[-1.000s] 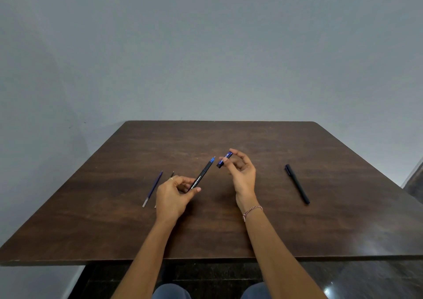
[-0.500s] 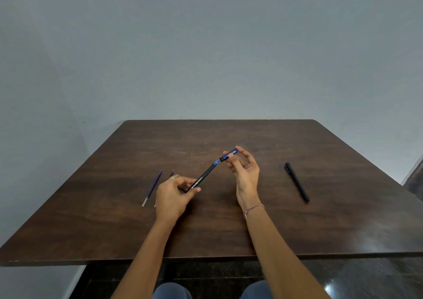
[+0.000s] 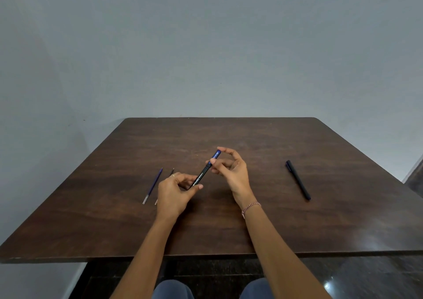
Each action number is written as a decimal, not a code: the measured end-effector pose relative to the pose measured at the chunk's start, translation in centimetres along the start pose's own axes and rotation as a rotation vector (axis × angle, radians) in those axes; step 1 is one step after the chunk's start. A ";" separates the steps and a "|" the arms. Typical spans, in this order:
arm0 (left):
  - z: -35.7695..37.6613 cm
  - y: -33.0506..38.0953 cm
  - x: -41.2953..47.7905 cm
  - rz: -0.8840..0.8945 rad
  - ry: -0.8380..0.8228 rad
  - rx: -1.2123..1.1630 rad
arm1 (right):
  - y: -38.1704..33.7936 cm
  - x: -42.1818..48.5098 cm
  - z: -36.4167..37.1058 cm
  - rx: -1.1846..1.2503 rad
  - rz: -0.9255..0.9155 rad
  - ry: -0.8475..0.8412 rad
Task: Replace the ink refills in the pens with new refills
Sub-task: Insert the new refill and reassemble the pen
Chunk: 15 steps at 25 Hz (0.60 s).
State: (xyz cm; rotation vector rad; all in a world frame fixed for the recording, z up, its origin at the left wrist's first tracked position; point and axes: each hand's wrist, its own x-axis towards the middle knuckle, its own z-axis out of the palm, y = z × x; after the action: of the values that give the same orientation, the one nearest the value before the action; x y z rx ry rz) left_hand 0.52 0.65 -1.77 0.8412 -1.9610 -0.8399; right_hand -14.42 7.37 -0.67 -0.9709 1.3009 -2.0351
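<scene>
A black pen [image 3: 201,175] with white lettering is held above the middle of the dark wooden table [image 3: 229,230]. My left hand [image 3: 174,193] grips its lower end between thumb and fingers. My right hand [image 3: 231,170] pinches the blue end piece [image 3: 216,155] seated on the pen's upper end. A blue refill [image 3: 153,185] lies on the table left of my left hand. Beside it a second thin refill [image 3: 171,172] is mostly hidden behind that hand. A second black pen [image 3: 298,179] lies at the right.
A plain grey wall stands behind the table. The table's front edge runs just above my knees, and a dark glossy floor shows at the lower right.
The blue end piece, held apart from the pen a second ago, now sits on the pen's upper end. My right hand moved in toward the pen; my left hand barely shifted.
</scene>
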 end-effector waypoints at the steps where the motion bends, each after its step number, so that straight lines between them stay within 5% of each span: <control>1: 0.0 0.0 0.0 0.003 0.008 -0.002 | 0.1 -0.1 0.1 -0.042 0.001 -0.030; 7: -0.1 0.3 -0.2 0.014 -0.001 0.012 | 0.5 -0.2 0.1 -0.161 -0.019 -0.085; 15: 0.1 0.1 0.0 -0.030 -0.122 -0.021 | 0.5 0.6 -0.6 -0.062 0.026 0.193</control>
State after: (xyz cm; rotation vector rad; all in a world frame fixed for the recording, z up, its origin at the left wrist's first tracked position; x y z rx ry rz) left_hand 0.42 0.74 -1.71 0.8262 -2.0462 -0.9477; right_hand -15.21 7.03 -1.12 -0.7954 1.4768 -2.1221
